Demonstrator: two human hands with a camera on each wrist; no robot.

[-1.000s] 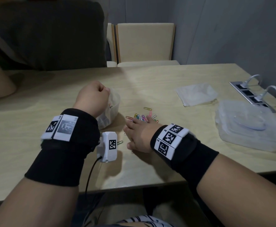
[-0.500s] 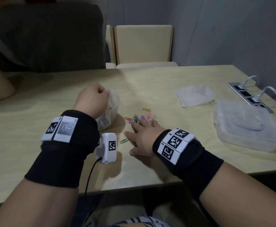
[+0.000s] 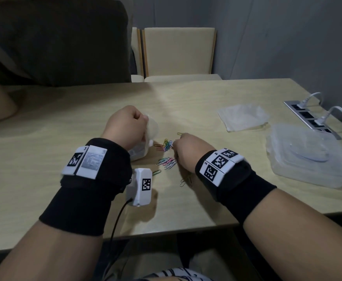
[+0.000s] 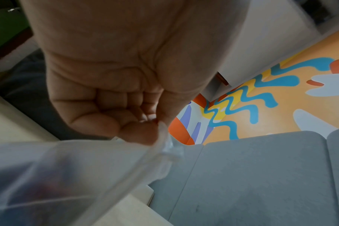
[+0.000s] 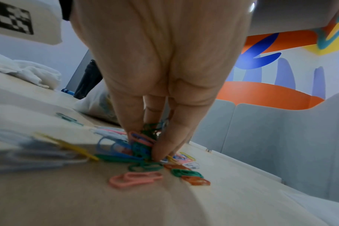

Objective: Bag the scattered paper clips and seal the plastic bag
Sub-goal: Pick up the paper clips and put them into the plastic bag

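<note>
Fingers of the right hand (image 5: 164,85) pinch paper clips (image 5: 143,146) mid-counter (image 3: 186,209); the left hand (image 4: 114,85) grips what seems the plastic bag's (image 4: 68,172) rim.

Paper clips (image 5: 137,152) are showing in green, blue, pink, yellow and orange on the pale wood-grain worktop (image 3: 206,102). Black wristbands (image 3: 89,185) are carrying black-and-white checked markers; the wall mural (image 5: 281,64) is swirling orange, blue and yellow.

We cannot count the paper clips (image 5: 145,146) bunched under our right hand (image 5: 161,76); the plastic bag's (image 4: 48,175) contents blur.
</note>
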